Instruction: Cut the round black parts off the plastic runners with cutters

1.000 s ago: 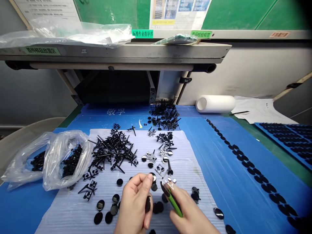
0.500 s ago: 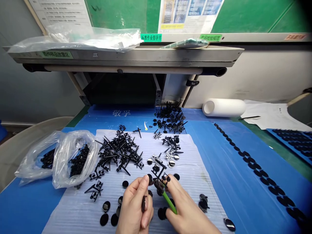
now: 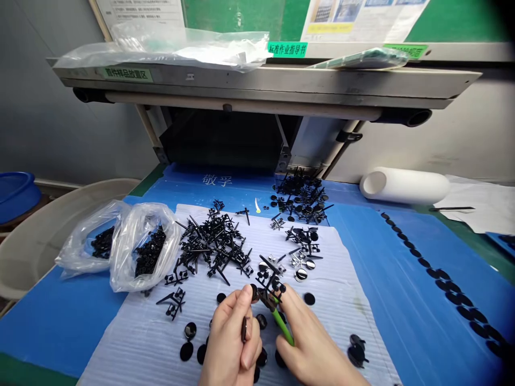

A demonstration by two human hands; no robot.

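Note:
My left hand (image 3: pixel 233 335) pinches a round black plastic disc (image 3: pixel 254 292) between thumb and forefinger, and a second disc (image 3: pixel 243 328) is tucked in its curled fingers. My right hand (image 3: pixel 308 338) is closed round green-handled nippers (image 3: pixel 284 326), whose jaws meet the pinched disc's edge. A black plastic sprue (image 3: pixel 274 274) with small parts is at the jaws, partly hidden by my fingers; whether it is joined to the disc I cannot tell. Several loose black discs (image 3: pixel 190 331) lie on the white foam sheet (image 3: pixel 132 343) around my hands.
Beyond my hands is a heap of black sprues (image 3: pixel 213 241), with another pile (image 3: pixel 301 195) at the back. Two clear bags (image 3: pixel 118 268) of small black parts stand left. Rows of discs (image 3: pixel 454 295) run along the right, below a white roll (image 3: pixel 406 185). A metal shelf (image 3: pixel 257 88) overhangs the back.
The view has turned left, so the bench appears shifted right and a blue basin shows at the left. Both hands keep their holds, with the nippers still at the disc.

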